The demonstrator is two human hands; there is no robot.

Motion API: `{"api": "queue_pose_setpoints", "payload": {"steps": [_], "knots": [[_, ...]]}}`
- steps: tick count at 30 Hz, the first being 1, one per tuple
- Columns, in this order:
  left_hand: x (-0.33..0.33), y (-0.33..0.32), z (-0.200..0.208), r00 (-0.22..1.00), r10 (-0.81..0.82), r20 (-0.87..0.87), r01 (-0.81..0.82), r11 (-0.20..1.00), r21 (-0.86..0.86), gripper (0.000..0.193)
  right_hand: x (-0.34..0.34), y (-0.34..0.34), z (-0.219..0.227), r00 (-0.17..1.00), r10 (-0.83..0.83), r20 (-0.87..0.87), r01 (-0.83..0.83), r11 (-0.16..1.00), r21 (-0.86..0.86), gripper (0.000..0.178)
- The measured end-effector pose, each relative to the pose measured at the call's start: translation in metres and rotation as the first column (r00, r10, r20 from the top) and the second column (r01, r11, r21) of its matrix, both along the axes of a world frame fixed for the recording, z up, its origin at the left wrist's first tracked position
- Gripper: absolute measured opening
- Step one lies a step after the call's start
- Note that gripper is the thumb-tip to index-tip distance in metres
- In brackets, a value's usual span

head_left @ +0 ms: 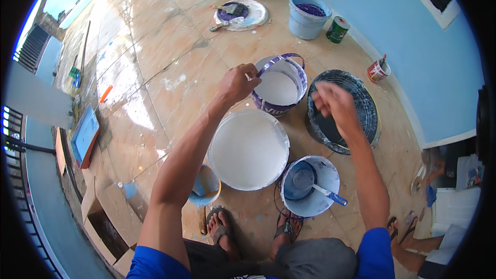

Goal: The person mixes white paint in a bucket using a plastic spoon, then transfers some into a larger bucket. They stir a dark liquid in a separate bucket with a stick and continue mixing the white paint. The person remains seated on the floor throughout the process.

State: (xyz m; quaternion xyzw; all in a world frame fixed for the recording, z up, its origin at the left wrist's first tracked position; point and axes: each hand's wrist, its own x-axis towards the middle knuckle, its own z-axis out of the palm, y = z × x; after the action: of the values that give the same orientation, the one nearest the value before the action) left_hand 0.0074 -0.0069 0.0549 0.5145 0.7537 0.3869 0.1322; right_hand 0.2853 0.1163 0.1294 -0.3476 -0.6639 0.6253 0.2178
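Observation:
My left hand (241, 81) is closed at the left rim of a purple and white paint bucket (274, 107), by the end of its raised purple handle (289, 56). White paint fills part of that bucket. My right hand (337, 104) hangs over a large black paint-splashed tub (369, 101), its curled fingers smeared by motion. Just in front of the purple bucket stands a wide white bucket (249, 150) filled with white paint. To its right, a white bucket (328, 173) with blue inside holds a perforated scoop (304, 179) with a blue handle.
A small bucket (207, 186) stands near my left foot. Farther off are a light blue bucket (306, 25), a green can (338, 30), a red can (378, 70) and a lid with a brush (243, 14). Left lie a paint tray (85, 137) and cardboard box (111, 222). Another person's feet (402, 229) show at right.

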Motion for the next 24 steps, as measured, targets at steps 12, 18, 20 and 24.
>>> {"api": "queue_pose_setpoints", "payload": {"steps": [12, 18, 20, 24], "knots": [[-0.009, -0.061, 0.035, 0.965, -0.087, -0.246, 0.040, 0.981, -0.191, 0.037, -0.133, 0.009, -0.021, 0.846, -0.453, -0.281, 0.100, 0.652, -0.752, 0.056], [0.009, -0.195, 0.076, 0.981, 0.037, -0.192, -0.098, 0.942, -0.322, 0.031, -0.135, -0.001, -0.018, 0.831, -0.454, -0.321, 0.063, 0.650, -0.757, 0.057], [0.024, -0.252, 0.078, 0.980, 0.095, -0.177, -0.170, 0.860, -0.481, 0.037, -0.134, -0.002, -0.017, 0.838, -0.431, -0.335, 0.049, 0.672, -0.739, 0.057], [0.065, -0.332, 0.056, 0.951, 0.274, -0.141, -0.294, 0.668, -0.684, 0.057, -0.129, 0.001, -0.026, 0.856, -0.352, -0.379, -0.020, 0.710, -0.704, 0.060]]}}
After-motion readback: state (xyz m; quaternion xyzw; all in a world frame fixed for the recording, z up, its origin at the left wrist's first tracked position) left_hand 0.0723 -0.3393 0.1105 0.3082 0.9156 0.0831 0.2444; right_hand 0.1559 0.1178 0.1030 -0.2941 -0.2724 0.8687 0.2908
